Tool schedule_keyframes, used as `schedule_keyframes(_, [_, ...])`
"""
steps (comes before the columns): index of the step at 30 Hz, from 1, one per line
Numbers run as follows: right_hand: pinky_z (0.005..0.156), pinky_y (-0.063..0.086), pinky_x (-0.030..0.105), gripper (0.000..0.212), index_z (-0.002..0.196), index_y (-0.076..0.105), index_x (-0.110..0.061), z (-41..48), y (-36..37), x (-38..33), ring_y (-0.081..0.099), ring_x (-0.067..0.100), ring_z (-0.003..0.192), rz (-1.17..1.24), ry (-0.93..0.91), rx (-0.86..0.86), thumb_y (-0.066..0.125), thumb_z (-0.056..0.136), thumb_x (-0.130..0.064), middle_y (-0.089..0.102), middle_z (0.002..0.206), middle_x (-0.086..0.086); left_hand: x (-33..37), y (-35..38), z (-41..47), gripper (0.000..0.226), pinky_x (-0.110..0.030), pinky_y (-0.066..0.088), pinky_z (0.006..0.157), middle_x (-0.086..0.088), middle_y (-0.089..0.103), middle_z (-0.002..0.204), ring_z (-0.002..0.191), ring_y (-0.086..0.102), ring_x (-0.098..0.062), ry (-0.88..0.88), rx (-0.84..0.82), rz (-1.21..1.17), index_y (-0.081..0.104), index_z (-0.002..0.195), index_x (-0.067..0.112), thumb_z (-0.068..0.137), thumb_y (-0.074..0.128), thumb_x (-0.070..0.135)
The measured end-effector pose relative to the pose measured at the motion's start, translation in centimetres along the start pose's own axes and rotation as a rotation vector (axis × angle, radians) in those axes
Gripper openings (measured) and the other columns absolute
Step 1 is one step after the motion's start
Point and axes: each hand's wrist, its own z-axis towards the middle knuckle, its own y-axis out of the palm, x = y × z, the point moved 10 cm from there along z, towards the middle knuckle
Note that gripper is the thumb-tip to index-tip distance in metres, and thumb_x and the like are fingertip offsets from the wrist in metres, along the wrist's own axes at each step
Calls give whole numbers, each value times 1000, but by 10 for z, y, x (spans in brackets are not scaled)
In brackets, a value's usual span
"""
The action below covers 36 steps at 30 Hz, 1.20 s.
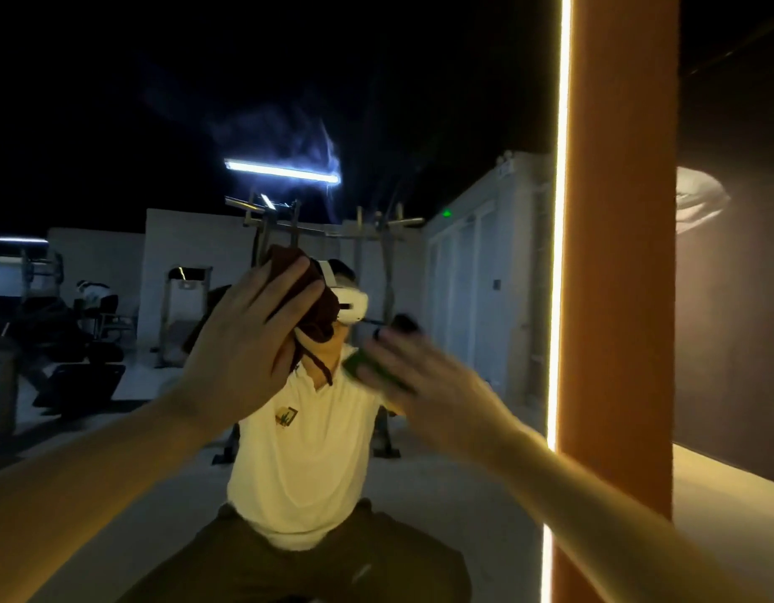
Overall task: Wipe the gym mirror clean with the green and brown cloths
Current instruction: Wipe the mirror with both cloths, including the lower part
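Mirror (159, 124): we are facing it; its glass is lying left of the light strip (561, 254).
Left grip (250, 341): fingers straight, pressing the brown cloth (322, 313) flat on the glass, well left of the strip.
Right grip (424, 376): blurred, seemingly flat, pressing the green cloth (358, 363), nearer the strip.
Coming move: we are judging the right grip closer to the glass beside the strip.

Dim, grainy, glare from the vertical light strip (560, 211); the right hand (413, 376) seems motion-blurred
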Motion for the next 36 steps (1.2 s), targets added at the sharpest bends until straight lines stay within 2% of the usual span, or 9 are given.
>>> schedule_keyframes(6, [121,32,56,56,152,48,-13,16,-56,196,31,37,151,122,858,434,43,96,-12,39,162,14,4,-1,0,57,-62,37,115,-20,41,158,143,38,-44,-40,11,-1,42,149,11,95,41,28])
schedule_keyframes(9, [121,32,56,53,147,53,-12,6,-39,111,31,35,152,182,715,476,58,95,-4,42,159,15,5,0,-1,58,-63,36,115,-18,39,159,145,36,-43,-42,32,-10,41,150,12,94,47,23])
schedule_keyframes(14, [126,16,51,77,155,38,-21,-28,-6,-10,17,31,157,17,123,88,73,87,-21,29,166,8,10,-1,-4,65,-62,32,116,-20,39,159,143,35,-44,-11,66,-19,39,151,12,90,61,12])
schedule_keyframes(16, [124,28,55,66,152,44,-20,-8,-16,40,28,33,153,2,179,136,69,91,-17,37,162,11,10,0,-4,70,-62,31,116,-21,40,158,143,36,-45,-12,57,-16,39,150,12,86,66,11])
schedule_keyframes(21, [120,33,55,60,152,47,-23,6,-44,156,30,29,153,176,843,539,55,96,-4,41,162,8,9,3,-5,61,-63,36,114,-20,40,159,144,36,-44,7,28,-9,41,150,11,92,60,16])
schedule_keyframes(23, [121,32,58,58,151,48,-16,2,-30,102,28,33,154,226,784,504,59,95,-2,38,162,12,6,3,-5,56,-62,37,114,-19,40,159,145,35,-41,20,6,-6,43,150,11,96,45,25])
schedule_keyframes(27, [125,24,54,83,159,33,-23,-41,1,-26,13,30,159,75,269,83,76,89,-21,20,170,6,4,-1,2,55,-57,33,115,-19,42,158,146,33,-39,69,-32,-16,49,146,10,95,40,28])
schedule_keyframes(30, [124,28,54,72,159,31,-24,-27,-11,18,24,32,155,14,128,15,63,94,-25,29,167,7,3,-1,12,56,-57,37,115,-17,41,158,146,35,-41,104,-77,-7,48,147,12,95,40,30])
schedule_keyframes(36, [126,21,51,59,160,35,-22,38,-52,211,15,26,158,288,1004,379,32,103,-34,22,170,5,9,-4,20,54,-54,36,114,-15,44,157,145,37,-38,113,-51,28,49,146,13,95,40,31])
